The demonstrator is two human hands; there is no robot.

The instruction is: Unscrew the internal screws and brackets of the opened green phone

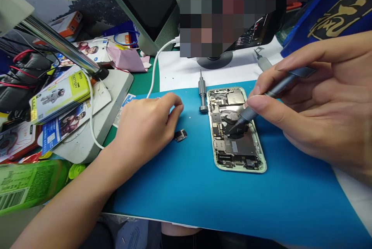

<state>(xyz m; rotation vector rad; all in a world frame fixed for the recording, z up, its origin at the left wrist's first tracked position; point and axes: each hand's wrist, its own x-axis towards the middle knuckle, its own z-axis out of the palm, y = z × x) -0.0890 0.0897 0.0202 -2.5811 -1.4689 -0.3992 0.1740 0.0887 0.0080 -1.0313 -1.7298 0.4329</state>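
An opened smartphone (242,152) with a pale green frame lies on the blue mat (197,194), its inner boards and a round black area showing. My right hand (314,102) grips a grey precision screwdriver (248,114), tilted with its tip over the middle of the phone; whether the tip touches is unclear. On the mat to the left rests my left hand (149,119), fingers curled together, with what they hold, if anything, hidden. Right beside those fingers is a small black phone part (180,135). Another grey screwdriver (202,92) is by the phone's upper left corner.
At the left, a lamp base (122,86) bears a battery box (61,96) amid clutter and a green bottle (31,185). A white cable (155,65) runs to the mat. Behind stand a tablet-like screen (145,1), a round stand (213,62) and a blue bag (328,12).
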